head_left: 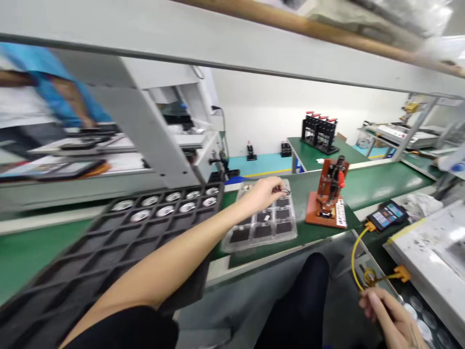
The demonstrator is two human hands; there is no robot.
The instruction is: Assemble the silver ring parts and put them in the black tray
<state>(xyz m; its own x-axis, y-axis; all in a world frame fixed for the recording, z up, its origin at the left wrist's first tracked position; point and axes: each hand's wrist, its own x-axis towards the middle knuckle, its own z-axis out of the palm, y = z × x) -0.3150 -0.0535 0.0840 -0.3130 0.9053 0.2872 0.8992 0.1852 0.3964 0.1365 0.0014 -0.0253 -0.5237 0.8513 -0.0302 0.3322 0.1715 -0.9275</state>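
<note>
My left hand (pixel 267 193) reaches over a clear plastic tray (pixel 232 245) divided into compartments. Its fingertips are pinched on a small dark piece (pixel 286 192), too small to name. Dark flat inserts sit in several of the tray's compartments, and a small white bit (pixel 267 217) lies on one. Low on the right, my right hand (pixel 390 312) has its fingers curled in beside a looped yellow cable (pixel 354 261). What those fingers hold, if anything, is hidden. The cable leads up to a handheld tester (pixel 387 215) with a lit screen.
A black compartment tray (pixel 123 252) with several round silvery parts fills the left. A red-brown clamp fixture (pixel 327 208) stands right of the clear tray. A grey shelf beam (pixel 232 43) crosses overhead. Behind the left post, a person in blue (pixel 69 92) is at another bench.
</note>
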